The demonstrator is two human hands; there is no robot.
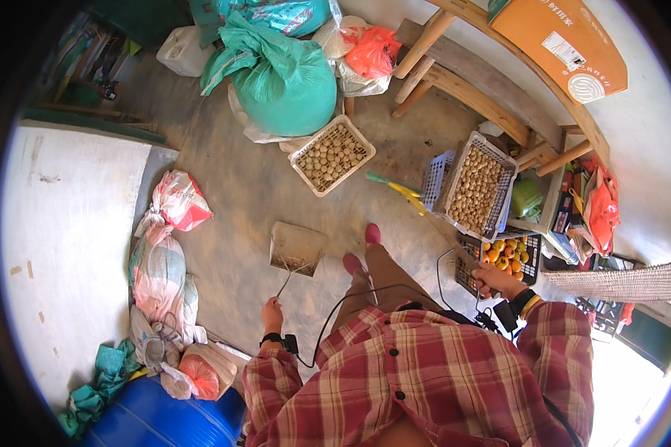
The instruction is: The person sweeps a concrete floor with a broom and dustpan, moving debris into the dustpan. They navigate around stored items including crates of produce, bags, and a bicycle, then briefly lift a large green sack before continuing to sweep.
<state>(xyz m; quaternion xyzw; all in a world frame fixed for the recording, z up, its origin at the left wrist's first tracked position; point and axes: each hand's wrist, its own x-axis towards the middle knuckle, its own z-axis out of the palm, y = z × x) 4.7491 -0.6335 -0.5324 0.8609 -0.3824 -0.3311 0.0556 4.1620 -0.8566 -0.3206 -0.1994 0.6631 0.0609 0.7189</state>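
Note:
My left hand (272,316) is closed around the thin metal handle (283,284) of a dustpan (300,239). Dry debris lies along the pan's near edge, and the pan hangs over or rests on the concrete floor; I cannot tell which. In my right hand (495,280) is a brown stick (446,233), which looks like a broom handle. It slants up and left to a yellow and green end (405,193), beside the stacked crates. A black cable runs between my wrists across my legs.
A crate of round tan nuts (331,156) stands ahead by a green sack (282,78). To the right are another nut-filled crate (477,190), orange fruit (503,257) in a black crate, and wooden benches (475,106). Tied sacks (162,279) and a blue barrel (168,416) line the left.

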